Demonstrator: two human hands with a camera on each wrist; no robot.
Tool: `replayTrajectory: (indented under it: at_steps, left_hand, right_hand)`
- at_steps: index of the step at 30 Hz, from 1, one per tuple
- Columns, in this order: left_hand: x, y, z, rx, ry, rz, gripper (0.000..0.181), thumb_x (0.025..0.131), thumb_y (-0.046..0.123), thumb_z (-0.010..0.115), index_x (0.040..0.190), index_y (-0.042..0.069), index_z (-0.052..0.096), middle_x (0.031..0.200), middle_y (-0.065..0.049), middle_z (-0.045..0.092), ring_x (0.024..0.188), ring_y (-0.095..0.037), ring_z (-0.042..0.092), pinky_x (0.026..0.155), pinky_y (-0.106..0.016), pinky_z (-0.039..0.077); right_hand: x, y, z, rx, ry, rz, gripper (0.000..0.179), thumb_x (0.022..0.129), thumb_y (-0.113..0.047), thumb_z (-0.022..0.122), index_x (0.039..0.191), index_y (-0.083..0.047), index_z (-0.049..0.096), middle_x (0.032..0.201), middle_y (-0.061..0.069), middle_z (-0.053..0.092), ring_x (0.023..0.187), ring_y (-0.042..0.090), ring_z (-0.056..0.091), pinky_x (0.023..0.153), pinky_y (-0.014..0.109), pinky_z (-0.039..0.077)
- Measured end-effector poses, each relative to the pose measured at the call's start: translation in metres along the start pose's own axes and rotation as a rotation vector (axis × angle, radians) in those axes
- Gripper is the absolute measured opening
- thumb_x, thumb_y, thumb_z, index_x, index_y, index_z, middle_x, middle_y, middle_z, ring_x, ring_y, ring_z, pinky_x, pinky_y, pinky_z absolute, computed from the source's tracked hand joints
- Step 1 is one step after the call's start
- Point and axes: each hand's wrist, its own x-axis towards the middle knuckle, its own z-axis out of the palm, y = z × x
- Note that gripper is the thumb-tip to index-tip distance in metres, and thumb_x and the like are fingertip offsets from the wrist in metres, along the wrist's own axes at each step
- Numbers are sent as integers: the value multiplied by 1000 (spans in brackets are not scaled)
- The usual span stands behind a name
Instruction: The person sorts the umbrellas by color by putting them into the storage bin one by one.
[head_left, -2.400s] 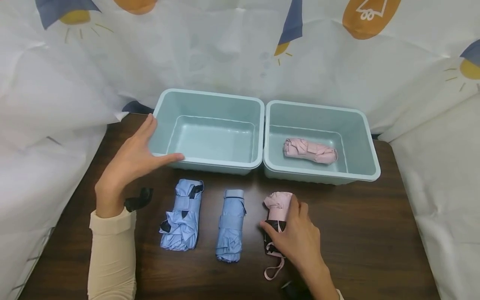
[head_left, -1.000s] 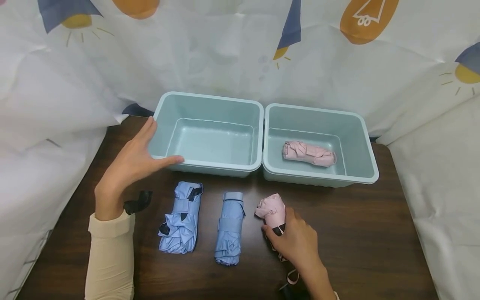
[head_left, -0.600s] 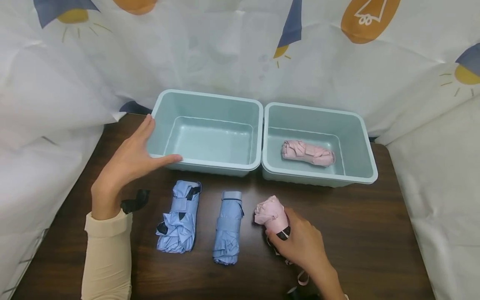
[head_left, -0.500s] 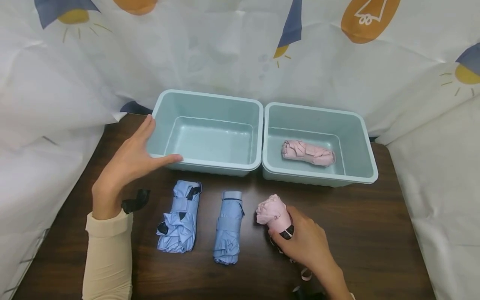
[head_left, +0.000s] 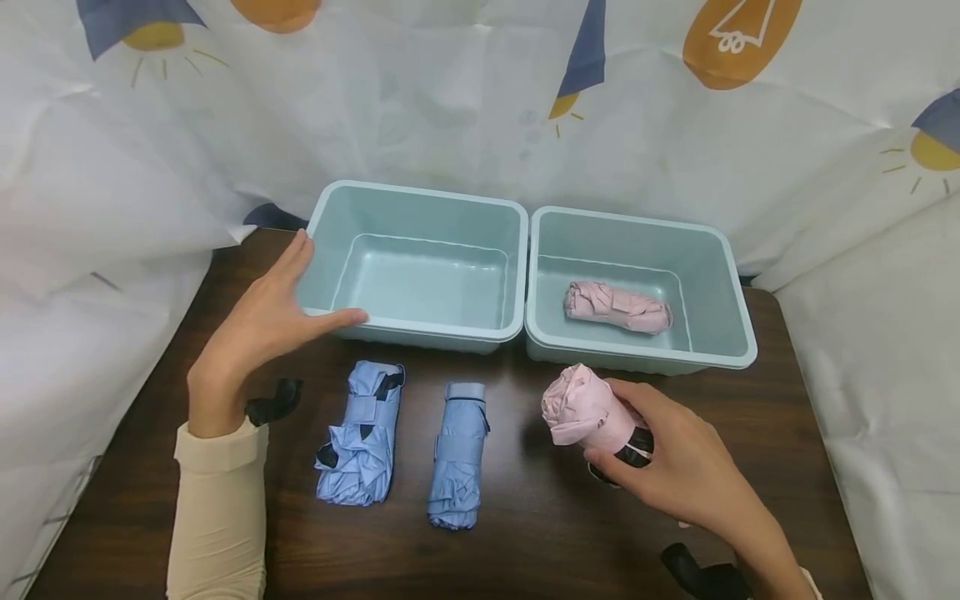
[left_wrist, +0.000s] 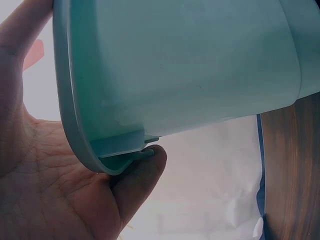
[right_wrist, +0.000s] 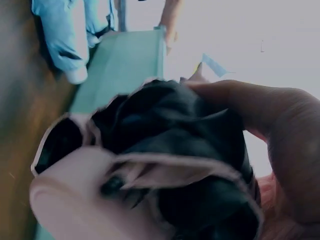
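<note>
My right hand (head_left: 678, 458) grips a folded pink umbrella (head_left: 585, 408), lifted off the table and tilted with its bunched end toward the bins. In the right wrist view the pink handle (right_wrist: 70, 195) and the dark underside of the cloth (right_wrist: 165, 120) show close up. My left hand (head_left: 255, 325) holds the left corner of a pale green plastic bin (head_left: 420, 283); in the left wrist view a finger (left_wrist: 142, 180) curls under its rim. A second pink umbrella (head_left: 618, 308) lies inside the right bin (head_left: 708, 292).
Two folded blue umbrellas lie on the dark wooden table (head_left: 517, 542): a looser one with black patches (head_left: 362, 437) at left, a neater one (head_left: 458, 458) in the middle. The bins stand side by side against a white patterned curtain (head_left: 420, 100).
The right hand has taken hold of the pink umbrella, turned it, and raised it up and to the right from its spot on the table. My left hand stays at the bin corner.
</note>
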Motion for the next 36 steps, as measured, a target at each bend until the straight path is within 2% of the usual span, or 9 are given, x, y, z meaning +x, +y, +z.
replayTrajectory:
  at_steps: [6,12,15,18,25,32,36]
  left_hand:
    - [-1,0,0,-2,1,5,129,83,70,78,170,29,-7,178,12,-12,159,-48,25,113,-80,34]
    - [-1,1,0,1,0,1,128,82,72,77,169,29,-7,178,13,-12,160,-46,24,114,-78,34]
    - [-1,1,0,4,0,0,129,82,73,77,169,29,-7,177,13,-12,160,-46,24,114,-78,34]
    - [-1,1,-1,2,3,0,129,82,72,78,170,29,-6,178,12,-11,160,-46,25,114,-78,35]
    - [-3,1,-1,-3,1,-14,129,82,72,78,169,30,-7,178,12,-12,162,-46,20,115,-80,31]
    - [-2,2,3,-19,5,-11,130,81,72,79,169,31,-7,178,13,-11,160,-46,25,115,-79,33]
    - [-1,2,1,-11,14,0,130,81,71,80,169,31,-7,178,12,-10,157,-46,28,114,-79,34]
  right_hand:
    - [11,4,-41,-42,63,-127,77,73,-29,98,141,-25,63,120,-10,72,91,2,60,74,20,51]
    - [36,22,-80,-22,99,-233,87,66,-16,101,145,-17,62,120,-3,74,95,-6,57,82,4,42]
    - [52,29,-95,11,98,-255,88,67,-9,99,146,-14,60,125,-2,72,99,-10,58,89,0,41]
    - [65,34,-106,14,75,-242,84,71,-6,97,145,-15,58,126,-4,69,100,-11,59,90,-2,41]
    - [92,42,-118,-75,5,-241,79,75,-18,96,144,-16,58,113,-2,71,89,-2,56,75,8,41]
    - [114,51,-121,-146,-24,-294,78,75,-21,96,143,-16,60,112,-1,73,87,4,54,72,13,41]
    - [128,55,-121,-194,-41,-337,78,75,-21,97,143,-14,61,119,2,74,92,9,61,75,21,49]
